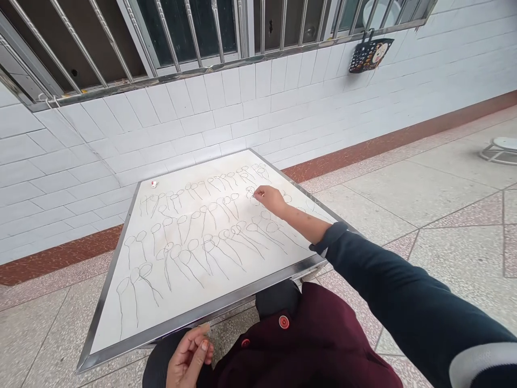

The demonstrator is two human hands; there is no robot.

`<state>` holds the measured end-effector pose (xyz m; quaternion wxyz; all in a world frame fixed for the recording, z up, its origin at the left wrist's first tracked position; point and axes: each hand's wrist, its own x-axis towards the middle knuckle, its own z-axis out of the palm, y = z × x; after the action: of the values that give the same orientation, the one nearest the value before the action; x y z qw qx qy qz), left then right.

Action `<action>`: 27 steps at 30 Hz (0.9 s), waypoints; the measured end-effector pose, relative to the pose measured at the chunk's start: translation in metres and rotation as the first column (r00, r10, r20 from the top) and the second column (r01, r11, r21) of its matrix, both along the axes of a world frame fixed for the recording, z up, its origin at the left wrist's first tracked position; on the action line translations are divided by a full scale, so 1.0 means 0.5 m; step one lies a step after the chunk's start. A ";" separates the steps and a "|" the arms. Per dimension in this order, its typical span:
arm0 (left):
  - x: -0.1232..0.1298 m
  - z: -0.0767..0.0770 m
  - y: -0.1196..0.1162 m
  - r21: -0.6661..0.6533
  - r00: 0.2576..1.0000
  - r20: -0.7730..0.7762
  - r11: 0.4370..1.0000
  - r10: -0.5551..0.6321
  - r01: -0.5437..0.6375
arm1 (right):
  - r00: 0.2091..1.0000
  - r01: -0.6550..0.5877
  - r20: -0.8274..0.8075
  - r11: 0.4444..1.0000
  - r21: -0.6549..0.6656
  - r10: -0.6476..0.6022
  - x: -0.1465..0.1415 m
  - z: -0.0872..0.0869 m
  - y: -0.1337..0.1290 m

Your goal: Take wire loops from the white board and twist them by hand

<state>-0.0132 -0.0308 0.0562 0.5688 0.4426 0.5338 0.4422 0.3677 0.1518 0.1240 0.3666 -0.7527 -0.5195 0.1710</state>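
Rows of thin dark looped strands (pixel 194 243), each with a round loop and long tails, lie on a white table (pixel 161 296) with a metal edge. My right hand (pixel 270 197) reaches over the table's right half, its fingers pinched at a small loop in the middle row; whether they hold the strand is too small to tell. Below the table's near edge, over my lap, my left hand (pixel 190 355) is curled, thumb against the fingers. A small pale sliver shows at its fingertips, too unclear to name.
A small white and red item (pixel 154 184) sits near the table's far left corner. Behind stands a tiled wall (pixel 226 108) with barred windows. A patterned bag (pixel 369 55) hangs from the bars. At the far right is a white stool (pixel 503 151).
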 end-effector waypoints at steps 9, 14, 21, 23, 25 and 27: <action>0.162 0.188 0.115 0.279 0.994 0.040 0.957 -0.100 0.085 | 0.927 -0.220 -0.209 0.902 0.372 0.312 -0.255 0.036 -0.219; 0.184 0.181 0.081 0.295 0.980 0.172 0.954 -0.103 0.048 | 0.867 -0.241 -0.317 0.880 0.409 0.385 -0.287 0.039 -0.304; 0.174 0.183 0.031 0.196 0.934 0.338 0.979 -0.117 0.052 | 0.705 -0.246 -0.581 0.909 0.336 0.406 -0.306 0.045 -0.344; 0.169 0.190 0.025 0.187 0.929 0.351 0.981 -0.117 0.053 | 0.674 -0.243 -0.615 0.909 0.339 0.409 -0.313 0.048 -0.351; 0.164 0.195 0.020 0.180 0.933 0.343 0.983 -0.107 0.046 | 0.652 -0.241 -0.631 0.904 0.353 0.420 -0.319 0.052 -0.359; 0.160 0.198 0.015 0.178 0.937 0.336 0.984 -0.091 0.032 | 0.645 -0.247 -0.629 0.897 0.366 0.434 -0.323 0.054 -0.366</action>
<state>0.0666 -0.0231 0.1554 0.6270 0.4220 0.3729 0.5383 0.2061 -0.0314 0.1512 0.5858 -0.4679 -0.4927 0.4419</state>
